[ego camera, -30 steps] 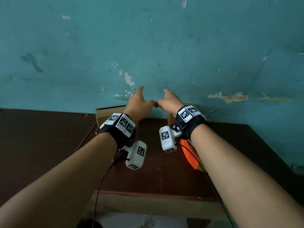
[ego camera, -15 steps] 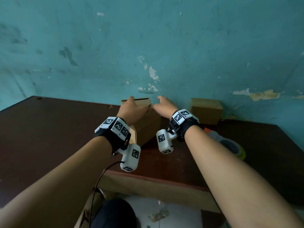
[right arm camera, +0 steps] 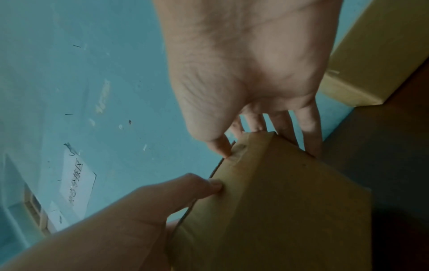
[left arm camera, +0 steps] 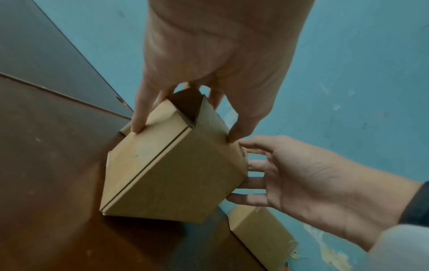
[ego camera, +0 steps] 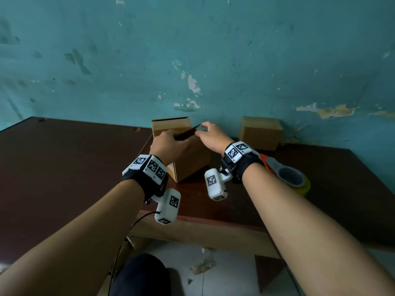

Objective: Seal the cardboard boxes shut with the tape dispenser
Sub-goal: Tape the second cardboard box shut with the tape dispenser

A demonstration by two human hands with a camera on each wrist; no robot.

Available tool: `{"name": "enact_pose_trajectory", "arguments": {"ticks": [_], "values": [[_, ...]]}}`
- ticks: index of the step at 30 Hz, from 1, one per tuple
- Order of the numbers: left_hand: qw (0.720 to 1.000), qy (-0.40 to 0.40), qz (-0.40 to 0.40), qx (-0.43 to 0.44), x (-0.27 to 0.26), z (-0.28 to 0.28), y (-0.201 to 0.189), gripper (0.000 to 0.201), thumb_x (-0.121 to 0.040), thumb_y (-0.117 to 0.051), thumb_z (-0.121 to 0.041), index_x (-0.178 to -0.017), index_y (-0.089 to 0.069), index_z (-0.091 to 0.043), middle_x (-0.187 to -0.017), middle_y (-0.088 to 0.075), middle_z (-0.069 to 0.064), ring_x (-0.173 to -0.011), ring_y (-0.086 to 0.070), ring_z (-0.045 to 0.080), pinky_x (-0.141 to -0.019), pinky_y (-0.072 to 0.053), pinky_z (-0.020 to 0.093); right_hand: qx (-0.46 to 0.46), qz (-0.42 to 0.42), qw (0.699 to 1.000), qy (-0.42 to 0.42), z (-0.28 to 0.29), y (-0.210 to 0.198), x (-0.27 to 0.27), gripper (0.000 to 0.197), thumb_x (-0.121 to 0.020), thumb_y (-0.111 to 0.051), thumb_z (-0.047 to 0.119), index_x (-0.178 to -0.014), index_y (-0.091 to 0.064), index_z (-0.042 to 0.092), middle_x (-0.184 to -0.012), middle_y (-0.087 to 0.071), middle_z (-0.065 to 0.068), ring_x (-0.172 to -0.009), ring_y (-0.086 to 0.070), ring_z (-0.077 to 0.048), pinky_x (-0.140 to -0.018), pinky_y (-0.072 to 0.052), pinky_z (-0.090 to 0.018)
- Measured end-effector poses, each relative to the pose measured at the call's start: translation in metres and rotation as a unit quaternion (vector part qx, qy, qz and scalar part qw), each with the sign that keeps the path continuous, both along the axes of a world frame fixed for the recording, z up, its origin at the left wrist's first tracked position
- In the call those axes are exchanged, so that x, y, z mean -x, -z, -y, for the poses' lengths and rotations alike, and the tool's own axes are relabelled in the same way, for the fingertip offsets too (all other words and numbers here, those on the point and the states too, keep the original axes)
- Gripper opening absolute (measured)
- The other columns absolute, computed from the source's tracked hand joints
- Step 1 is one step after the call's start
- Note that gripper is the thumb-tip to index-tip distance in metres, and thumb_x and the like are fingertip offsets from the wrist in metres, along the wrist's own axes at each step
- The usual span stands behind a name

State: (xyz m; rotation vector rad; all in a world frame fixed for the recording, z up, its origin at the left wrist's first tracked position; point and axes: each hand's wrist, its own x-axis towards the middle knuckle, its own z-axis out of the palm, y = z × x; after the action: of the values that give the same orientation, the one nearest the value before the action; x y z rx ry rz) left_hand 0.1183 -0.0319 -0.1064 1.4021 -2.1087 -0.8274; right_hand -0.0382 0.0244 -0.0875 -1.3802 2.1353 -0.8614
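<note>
A small cardboard box (ego camera: 190, 163) stands corner-on on the dark brown table (ego camera: 64, 167), one top flap (ego camera: 171, 124) upright at the back. My left hand (ego camera: 171, 139) grips its top from above, with a finger on the left face and the thumb on the right edge, as the left wrist view shows (left arm camera: 185, 132). My right hand (ego camera: 205, 129) holds the box's upper right corner, its thumb on the near edge and its fingers behind (right arm camera: 262, 144). An orange tape dispenser (ego camera: 286, 174) with a yellow roll lies to the right, under my right forearm.
A second, closed cardboard box (ego camera: 260, 133) sits against the teal wall (ego camera: 213, 60) at the back right. The table's front edge (ego camera: 213, 223) runs below my wrists, with floor beneath. A paper note (right arm camera: 76, 181) hangs on the wall.
Both hands came down from the wall onto the box and took hold of it. The box now stands farther from the wall, turned corner-on.
</note>
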Motion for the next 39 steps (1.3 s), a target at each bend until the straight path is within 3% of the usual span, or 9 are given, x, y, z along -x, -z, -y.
{"name": "enact_pose_trajectory", "arguments": {"ticks": [3, 6, 10, 12, 15, 21, 27, 35, 39], "values": [[0.999, 0.025, -0.018, 0.014, 0.010, -0.012, -0.002, 0.057, -0.093, -0.069, -0.062, -0.136, -0.067, -0.025, -0.108, -0.065, -0.003, -0.091, -0.060, 0.015, -0.070, -0.047, 0.025, 0.009, -0.052, 0.999, 0.003, -0.018, -0.007, 0.008, 0.060, -0.108, -0.051, 0.034, -0.165, -0.034, 0.019, -0.153, -0.055, -0.008, -0.120, -0.065, -0.027, -0.099, -0.052, -0.040], [0.998, 0.046, -0.036, 0.017, 0.021, -0.024, -0.004, 0.052, -0.093, -0.070, -0.058, -0.133, -0.071, -0.026, -0.106, -0.066, -0.005, -0.093, -0.060, 0.015, -0.078, -0.046, 0.026, 0.013, -0.098, 0.995, 0.012, -0.037, -0.011, 0.017, 0.063, -0.105, -0.051, 0.031, -0.166, -0.032, 0.029, -0.141, -0.064, -0.005, -0.082, -0.067, -0.019, -0.072, -0.054, -0.035], [0.995, 0.078, -0.055, 0.024, 0.035, -0.044, -0.001, 0.041, -0.093, -0.071, -0.053, -0.124, -0.076, -0.027, -0.103, -0.074, -0.002, -0.094, -0.068, 0.017, -0.072, -0.049, 0.025, 0.021, -0.125, 0.991, 0.043, -0.070, -0.015, 0.027, 0.046, -0.104, -0.056, 0.029, -0.149, -0.059, 0.022, -0.119, -0.076, -0.006, -0.063, -0.059, -0.017, -0.061, -0.046, -0.030], [0.993, 0.098, -0.064, 0.027, 0.039, -0.054, 0.001, 0.040, -0.092, -0.071, -0.056, -0.121, -0.078, -0.029, -0.098, -0.076, -0.001, -0.094, -0.071, 0.020, -0.071, -0.050, 0.025, 0.019, -0.130, 0.989, 0.062, -0.086, -0.016, 0.032, 0.038, -0.102, -0.059, 0.028, -0.132, -0.069, 0.007, -0.115, -0.076, -0.018, -0.080, -0.067, -0.028, -0.072, -0.053, -0.033], [0.989, 0.123, -0.068, 0.037, 0.043, -0.072, 0.006, 0.044, -0.091, -0.071, -0.059, -0.125, -0.077, -0.032, -0.107, -0.078, 0.001, -0.101, -0.071, 0.023, -0.083, -0.058, 0.031, 0.017, -0.117, 0.989, 0.089, -0.111, -0.012, 0.037, 0.040, -0.099, -0.062, 0.030, -0.121, -0.072, -0.002, -0.124, -0.070, -0.024, -0.115, -0.066, -0.041, -0.096, -0.056, -0.049], [0.980, 0.169, -0.079, 0.067, 0.045, -0.103, 0.023, 0.046, -0.096, -0.069, -0.052, -0.137, -0.072, -0.030, -0.140, -0.069, 0.000, -0.130, -0.062, 0.022, -0.107, -0.049, 0.030, 0.000, -0.105, 0.987, 0.123, -0.155, -0.001, 0.034, 0.041, -0.098, -0.062, 0.039, -0.103, -0.080, 0.003, -0.103, -0.078, -0.018, -0.097, -0.073, -0.037, -0.073, -0.056, -0.033], [0.978, 0.175, -0.067, 0.095, 0.047, -0.107, 0.031, 0.047, -0.097, -0.067, -0.055, -0.137, -0.071, -0.031, -0.150, -0.061, 0.008, -0.138, -0.056, 0.028, -0.115, -0.045, 0.040, 0.027, -0.083, 0.986, 0.141, -0.178, 0.002, 0.026, 0.045, -0.101, -0.065, 0.041, -0.119, -0.076, 0.001, -0.123, -0.075, -0.019, -0.117, -0.069, -0.036, -0.104, -0.054, -0.047], [0.978, 0.149, -0.101, 0.106, 0.047, -0.101, 0.051, 0.033, -0.103, -0.064, -0.047, -0.130, -0.076, -0.032, -0.155, -0.057, 0.005, -0.140, -0.054, 0.028, -0.115, -0.042, 0.039, 0.049, -0.105, 0.981, 0.158, -0.173, 0.027, 0.022, 0.048, -0.103, -0.065, 0.047, -0.142, -0.068, 0.020, -0.140, -0.070, -0.007, -0.126, -0.066, -0.026, -0.090, -0.046, -0.027], [0.976, 0.141, -0.124, 0.108, 0.053, -0.094, 0.057, 0.029, -0.101, -0.070, -0.042, -0.124, -0.079, -0.028, -0.143, -0.065, 0.001, -0.128, -0.060, 0.021, -0.104, -0.048, 0.032, 0.086, -0.092, 0.977, 0.170, -0.168, 0.043, 0.029, 0.046, -0.101, -0.070, 0.045, -0.140, -0.071, 0.020, -0.142, -0.069, -0.005, -0.128, -0.065, -0.022, -0.092, -0.045, -0.024]]}}
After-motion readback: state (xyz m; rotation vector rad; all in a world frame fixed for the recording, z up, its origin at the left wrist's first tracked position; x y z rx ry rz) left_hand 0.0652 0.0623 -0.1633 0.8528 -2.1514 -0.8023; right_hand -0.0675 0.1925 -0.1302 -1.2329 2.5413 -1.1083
